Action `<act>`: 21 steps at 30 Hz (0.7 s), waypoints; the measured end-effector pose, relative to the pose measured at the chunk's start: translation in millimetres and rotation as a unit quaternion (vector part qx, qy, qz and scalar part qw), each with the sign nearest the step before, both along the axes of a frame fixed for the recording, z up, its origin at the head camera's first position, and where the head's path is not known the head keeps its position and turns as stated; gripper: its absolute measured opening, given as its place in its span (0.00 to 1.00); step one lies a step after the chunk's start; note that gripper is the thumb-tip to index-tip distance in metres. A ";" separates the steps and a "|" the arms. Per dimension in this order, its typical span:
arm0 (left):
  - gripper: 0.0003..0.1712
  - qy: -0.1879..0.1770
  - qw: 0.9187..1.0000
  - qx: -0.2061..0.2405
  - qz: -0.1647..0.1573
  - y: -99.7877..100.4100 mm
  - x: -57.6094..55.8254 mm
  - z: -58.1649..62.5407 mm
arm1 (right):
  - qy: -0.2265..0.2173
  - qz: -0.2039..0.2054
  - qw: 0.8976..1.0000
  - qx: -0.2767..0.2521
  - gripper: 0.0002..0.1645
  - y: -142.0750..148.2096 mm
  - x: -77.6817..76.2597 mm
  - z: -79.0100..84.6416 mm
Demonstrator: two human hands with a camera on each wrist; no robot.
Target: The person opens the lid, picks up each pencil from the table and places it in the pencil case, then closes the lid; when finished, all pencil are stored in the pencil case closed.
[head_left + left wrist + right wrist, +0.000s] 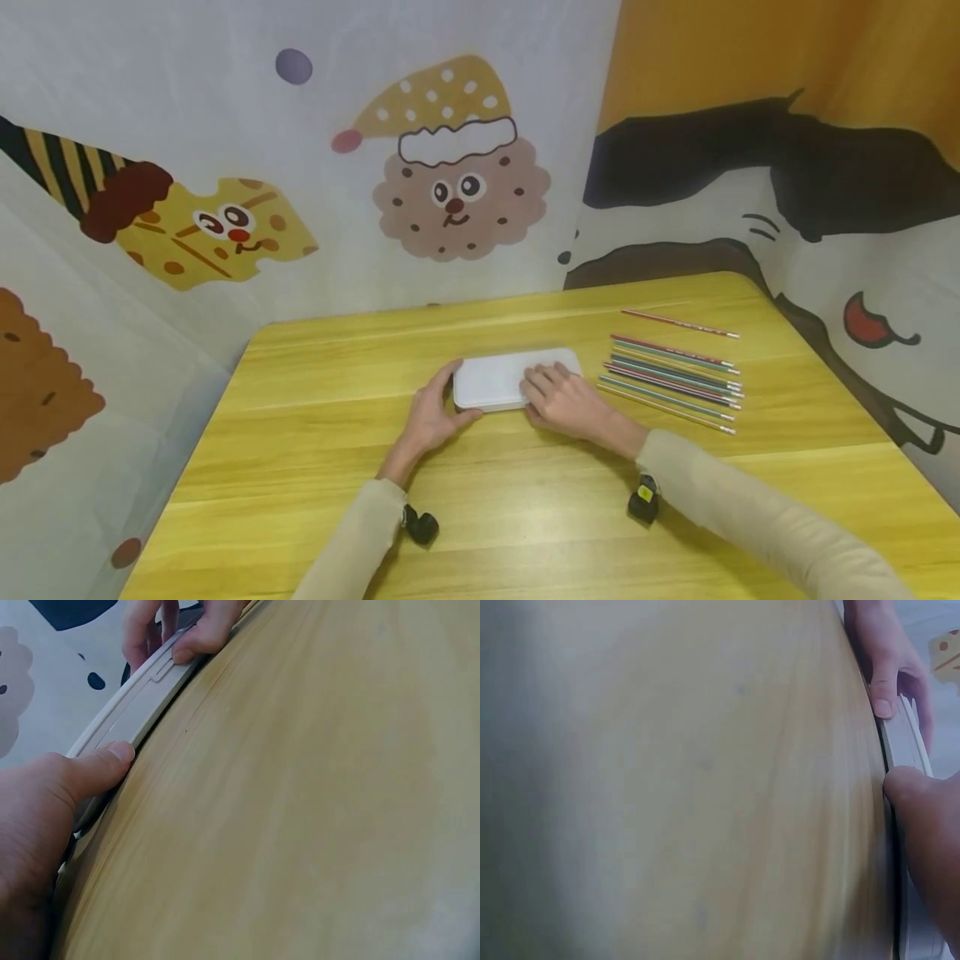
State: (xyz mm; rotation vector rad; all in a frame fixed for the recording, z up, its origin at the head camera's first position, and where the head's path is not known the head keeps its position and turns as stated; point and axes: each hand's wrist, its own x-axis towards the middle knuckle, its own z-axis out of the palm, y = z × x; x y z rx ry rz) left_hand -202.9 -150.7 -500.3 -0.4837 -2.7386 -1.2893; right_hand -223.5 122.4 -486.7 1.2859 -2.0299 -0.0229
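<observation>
A flat white pencil case (pixel 491 381) with rounded corners lies on the table, its lid upward. My left hand (pixel 431 417) grips its left end, thumb along the front side and fingers at the back left corner. Over the right part of the lid, my right hand (pixel 562 402) has its fingers curled on top. In the left wrist view, the right thumb presses the front side beside a small rectangular tab (pixel 163 669), and the left thumb (pixel 112 761) lies on the same side.
Several pencils (pixel 667 379) lie side by side to the right of the case, white ends pointing right. One red pencil (pixel 678 323) lies apart behind them. The wooden table (pixel 315 467) meets a cartoon-printed cloth (pixel 337 275) at its back edge.
</observation>
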 end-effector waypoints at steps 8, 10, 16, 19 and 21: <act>0.53 -0.010 1.000 -0.010 0.012 4.5 1.5 -0.4 | -0.004 0.045 0.999 -0.027 0.10 1.2 -0.9 8.1; 0.53 -0.011 1.000 -0.007 0.005 5.5 1.3 0.4 | -0.024 0.054 0.998 -0.032 0.08 1.4 0.6 12.3; 0.51 0.009 1.000 0.000 0.008 4.7 -0.9 2.1 | -0.063 0.031 0.998 -0.001 0.18 2.8 3.7 14.6; 0.51 0.013 1.000 -0.009 0.012 3.5 -1.2 1.1 | -0.056 0.026 0.998 0.006 0.21 3.0 3.6 12.4; 0.51 0.007 1.000 -0.013 0.012 3.5 -0.5 0.7 | -0.044 0.027 0.999 0.010 0.21 3.0 3.5 10.4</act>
